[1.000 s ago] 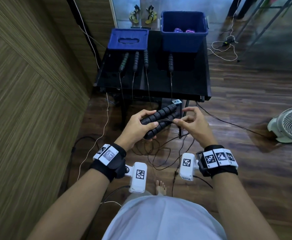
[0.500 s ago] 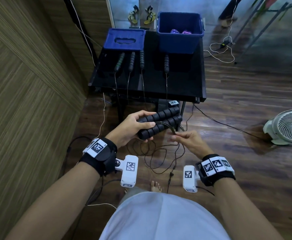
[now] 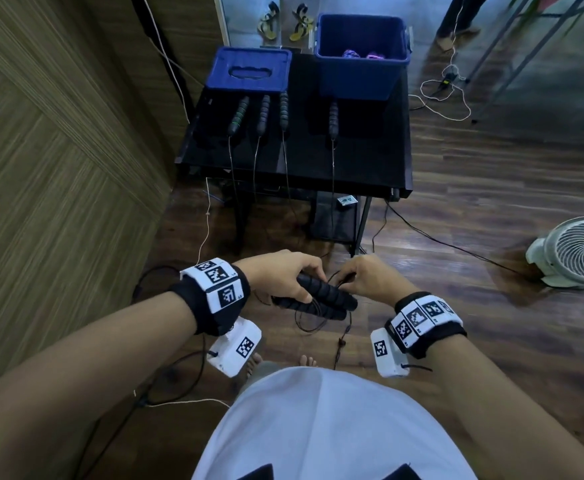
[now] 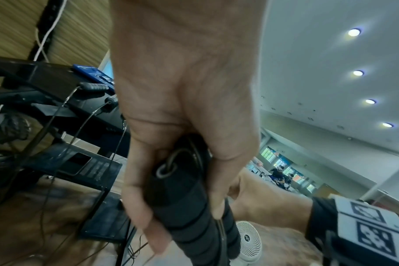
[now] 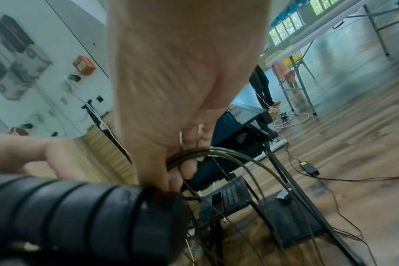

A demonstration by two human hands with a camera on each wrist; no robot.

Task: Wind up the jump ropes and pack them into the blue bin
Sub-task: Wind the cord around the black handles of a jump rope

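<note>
black handles point(image 3: 318, 299) in left hand point(image 3: 283, 275) | right wrist only: right hand point(image 5: 171, 108) pinching cord point(image 5: 216, 153)

No words, brands or numbers can be read anywhere. The only markings are black-and-white square code patterns on the wristbands point(image 3: 216, 280) and on the white wrist cameras point(image 3: 384, 351); tiny characters beside the codes are too small to make out.

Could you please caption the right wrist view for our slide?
Right hand pinches thin rope loops beside black ribbed handles.
</note>
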